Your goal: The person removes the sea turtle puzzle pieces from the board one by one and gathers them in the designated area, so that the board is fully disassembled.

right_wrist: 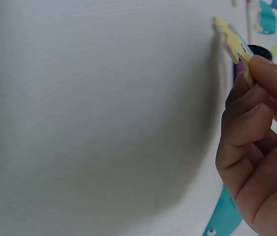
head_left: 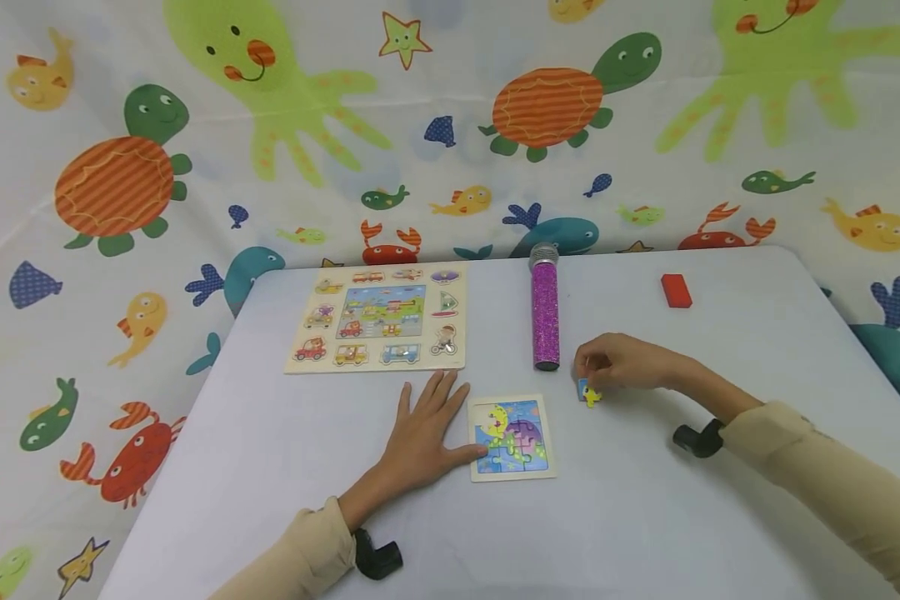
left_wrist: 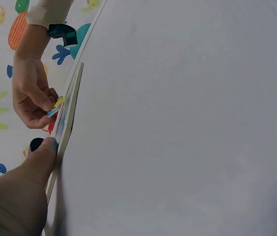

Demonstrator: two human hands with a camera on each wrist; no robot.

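A small jigsaw puzzle (head_left: 516,479) in a pale wooden frame lies on the white table, with a yellow and purple sea picture. My left hand (head_left: 420,446) rests beside it, fingers spread, its thumb on the puzzle's left edge. In the left wrist view that thumb (left_wrist: 42,155) presses at the frame's edge. To the right of the puzzle, my right hand (head_left: 630,362) pinches a blue and yellow puzzle piece (head_left: 590,395) between thumb and fingertips. The right wrist view shows the piece (right_wrist: 234,44) held by its end, over the table.
A wooden vehicle peg puzzle (head_left: 375,360) lies at the back left. Between it and my right hand stretches a glittery purple microphone (head_left: 546,317). A red block (head_left: 677,291) sits at the back right. Behind the table hangs a sea-animal cloth (head_left: 450,167).
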